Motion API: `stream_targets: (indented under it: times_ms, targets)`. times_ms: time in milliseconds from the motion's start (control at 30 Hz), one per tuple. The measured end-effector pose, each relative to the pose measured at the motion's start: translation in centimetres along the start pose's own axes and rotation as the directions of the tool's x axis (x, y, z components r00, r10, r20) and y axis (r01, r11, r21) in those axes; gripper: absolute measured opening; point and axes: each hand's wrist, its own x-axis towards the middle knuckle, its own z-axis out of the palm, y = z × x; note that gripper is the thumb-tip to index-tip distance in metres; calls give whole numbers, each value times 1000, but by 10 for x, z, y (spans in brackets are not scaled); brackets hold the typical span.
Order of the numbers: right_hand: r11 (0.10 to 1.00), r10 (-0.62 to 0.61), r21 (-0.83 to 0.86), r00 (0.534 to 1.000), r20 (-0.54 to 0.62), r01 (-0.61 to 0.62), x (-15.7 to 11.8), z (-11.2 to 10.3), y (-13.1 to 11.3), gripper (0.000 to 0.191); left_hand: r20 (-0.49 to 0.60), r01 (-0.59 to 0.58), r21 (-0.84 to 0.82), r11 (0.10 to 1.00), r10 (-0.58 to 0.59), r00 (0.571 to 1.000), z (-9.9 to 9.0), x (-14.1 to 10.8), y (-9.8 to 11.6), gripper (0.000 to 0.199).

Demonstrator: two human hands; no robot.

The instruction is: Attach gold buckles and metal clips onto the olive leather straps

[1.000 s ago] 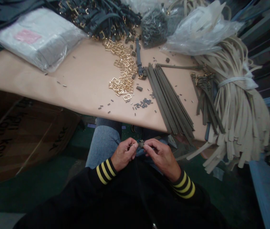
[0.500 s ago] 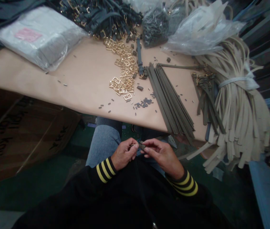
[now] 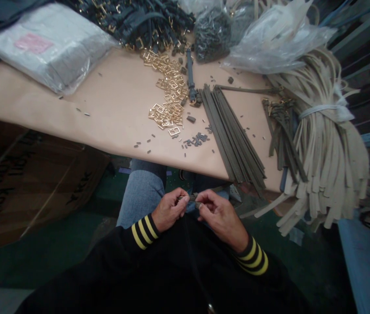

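Someone's sitting right up against the counter (image 3: pixel 83 131), working in their lap rather than on top of it, and both hands are busy. The left hand (image 3: pixel 170 210) pinches a thin metal bit (image 3: pixel 181 199), and the right hand (image 3: pixel 219 213) has its fingers closed on a short olive strap end (image 3: pixel 198 203). The two pieces meet between the hands, just above the knee of their jeans (image 3: pixel 142 192). It's too small and too covered by fingers to see how they join.

The counter's covered in kraft paper and looks laid out for easy reach, probably so parts are a quick grab away. Nearest are loose gold pin buckles (image 3: pixel 167 93), little dark loops (image 3: pixel 198 139), and a neat stack of olive straps (image 3: pixel 231 135). Further right there's a big bundle of beige straps (image 3: pixel 330 148) cinched with a white tie (image 3: pixel 324 110).

Along the back, a clear plastic bag (image 3: pixel 211 35) is stuffed with small dark parts, and another (image 3: pixel 270 39) holds beige strips. There's also a sealed pack with a pink label (image 3: pixel 49 48), plus a heap of dark straps with buckles on them (image 3: pixel 139 19).
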Motion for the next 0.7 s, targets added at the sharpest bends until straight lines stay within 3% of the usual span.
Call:
stream_targets:
  times_ms: [167, 500, 700]
  targets:
    - [999, 31, -8, 996, -85, -32, 5, 2, 7, 7, 5, -49, 49, 998, 48, 999, 0, -1, 1, 22]
    - [977, 159, 145, 987, -21, -155, 7, -2, 9, 15, 53, -97, 107, 990, 91, 994, 0, -2, 0, 20]
    - [996, 36, 80, 998, -51, -32, 5, -1, 6, 19, 51, -106, 93, 990, 102, 994, 1, -1, -6, 23]
